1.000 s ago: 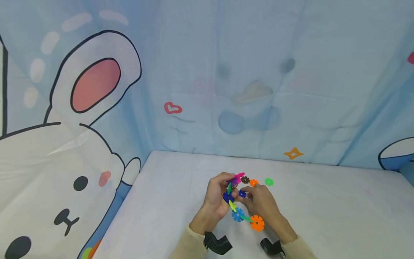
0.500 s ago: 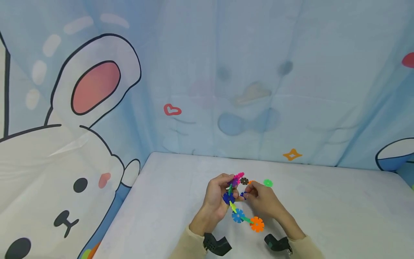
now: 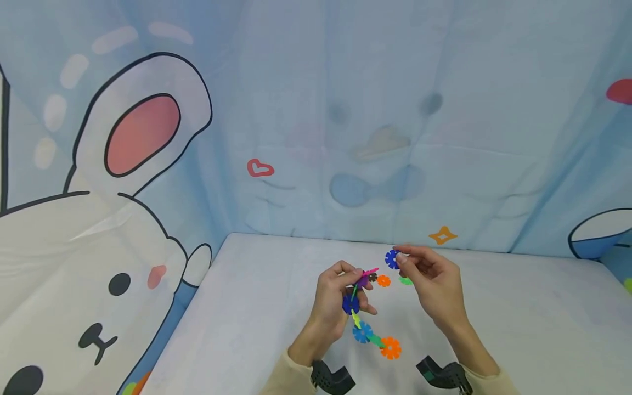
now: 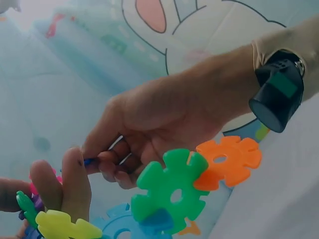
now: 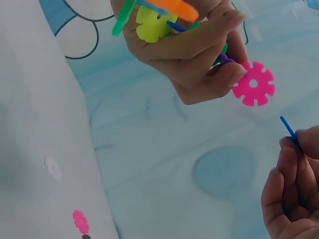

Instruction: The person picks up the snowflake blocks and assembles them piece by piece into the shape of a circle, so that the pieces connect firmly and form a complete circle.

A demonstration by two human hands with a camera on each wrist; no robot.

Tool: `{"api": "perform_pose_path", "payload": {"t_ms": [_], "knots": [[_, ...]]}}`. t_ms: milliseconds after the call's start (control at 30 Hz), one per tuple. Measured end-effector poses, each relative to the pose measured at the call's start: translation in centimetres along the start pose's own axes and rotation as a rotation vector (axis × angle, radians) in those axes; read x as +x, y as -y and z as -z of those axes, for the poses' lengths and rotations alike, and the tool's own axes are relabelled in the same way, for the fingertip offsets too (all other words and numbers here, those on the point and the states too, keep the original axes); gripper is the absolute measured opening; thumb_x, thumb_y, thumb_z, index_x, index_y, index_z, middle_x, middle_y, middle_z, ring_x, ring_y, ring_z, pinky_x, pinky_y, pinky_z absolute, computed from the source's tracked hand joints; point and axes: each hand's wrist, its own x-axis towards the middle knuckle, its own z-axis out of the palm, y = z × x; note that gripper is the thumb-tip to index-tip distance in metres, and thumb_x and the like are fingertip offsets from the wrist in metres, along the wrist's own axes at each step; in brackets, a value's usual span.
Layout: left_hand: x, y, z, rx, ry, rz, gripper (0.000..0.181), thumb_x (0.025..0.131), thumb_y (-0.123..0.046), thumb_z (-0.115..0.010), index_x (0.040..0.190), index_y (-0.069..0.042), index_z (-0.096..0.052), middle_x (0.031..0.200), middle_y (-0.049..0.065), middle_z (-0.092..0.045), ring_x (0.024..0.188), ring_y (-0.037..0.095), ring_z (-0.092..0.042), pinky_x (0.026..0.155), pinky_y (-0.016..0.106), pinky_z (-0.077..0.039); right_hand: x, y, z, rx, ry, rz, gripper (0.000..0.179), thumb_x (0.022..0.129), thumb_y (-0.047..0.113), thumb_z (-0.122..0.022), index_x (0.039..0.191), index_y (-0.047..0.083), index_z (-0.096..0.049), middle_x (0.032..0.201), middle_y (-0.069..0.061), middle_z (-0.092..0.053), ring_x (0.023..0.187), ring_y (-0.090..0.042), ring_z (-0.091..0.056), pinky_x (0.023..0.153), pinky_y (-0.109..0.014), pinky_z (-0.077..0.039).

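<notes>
My left hand [image 3: 332, 299] grips a chain of linked plastic snowflake discs by its upper part. From the pink disc [image 5: 261, 90] at the top, the chain runs through purple, green, dark blue and yellow pieces. Below the fingers hang a light blue disc [image 3: 359, 334], a green disc [image 4: 160, 191] and, at the lower end, an orange disc [image 3: 387, 354]. My right hand [image 3: 439, 285] is up and to the right of the chain, pinching a single dark blue disc [image 3: 390, 259] between thumb and fingertips. In the right wrist view that disc appears edge-on, apart from the pink one.
Loose discs lie on the white table [image 3: 518, 323] beyond the hands: a brown one [image 3: 372, 277], an orange one [image 3: 383, 281] and a green one [image 3: 406, 281] partly behind my right hand. A printed blue curtain [image 3: 296, 109] hangs along the table's far edge.
My right hand has lifted the dark blue disc from beside my left hand, up and to the right. The left hand stays nearly in place with the chain, tilting it slightly.
</notes>
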Motion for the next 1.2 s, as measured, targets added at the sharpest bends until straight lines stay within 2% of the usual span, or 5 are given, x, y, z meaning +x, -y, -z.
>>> {"api": "perform_pose_path", "payload": {"t_ms": [400,633,700,1000,1200], "knots": [[-1.0,-0.3,-0.5,0.069,0.133,-0.207,0.012,0.11,-0.011,-0.05,0.098,-0.009,-0.05,0.084,0.001,-0.068,0.05,0.007,-0.06,0.056,0.032,-0.063,-0.5,1.7,-0.2,0.08,0.036,0.079,0.017,0.097,-0.008,-0.07,0.113,-0.002,-0.073,0.089,0.0,-0.073,0.078,-0.011,-0.073,0.079,-0.017,-0.062],[-1.5,-0.4,-1.0,0.129,0.158,-0.372,0.022,0.109,-0.004,-0.05,0.101,0.015,-0.041,0.09,0.044,-0.053,0.051,0.005,-0.06,0.055,0.029,-0.062,-0.7,1.8,-0.1,0.18,0.062,0.166,0.023,0.093,-0.019,-0.067,0.113,-0.008,-0.069,0.097,0.001,-0.076,0.083,-0.01,-0.075,0.08,-0.018,-0.062],[-1.6,-0.4,-1.1,0.145,0.173,-0.418,0.023,0.108,-0.002,-0.049,0.101,0.018,-0.04,0.092,0.05,-0.05,0.051,0.004,-0.06,0.055,0.03,-0.062,-0.8,1.8,0.0,0.202,0.064,0.186,0.024,0.092,-0.021,-0.065,0.112,-0.009,-0.067,0.099,0.001,-0.075,0.084,-0.009,-0.075,0.081,-0.017,-0.062],[-1.9,-0.5,-1.3,0.215,0.216,-0.623,0.018,0.107,0.003,-0.05,0.097,0.015,-0.043,0.084,0.044,-0.053,0.044,0.037,-0.05,0.047,0.049,-0.06,-0.9,2.2,0.1,0.34,0.081,0.214,0.02,0.093,-0.023,-0.061,0.112,-0.014,-0.063,0.101,-0.002,-0.075,0.087,-0.01,-0.074,0.084,-0.018,-0.062],[-2.0,-0.4,-1.4,0.229,0.21,-0.65,0.015,0.106,0.005,-0.05,0.095,0.013,-0.043,0.082,0.041,-0.053,0.044,0.042,-0.048,0.046,0.051,-0.058,-1.0,2.6,0.2,0.335,0.113,0.224,0.022,0.091,-0.025,-0.063,0.11,-0.014,-0.064,0.101,-0.001,-0.075,0.087,-0.009,-0.075,0.083,-0.018,-0.062]]}}
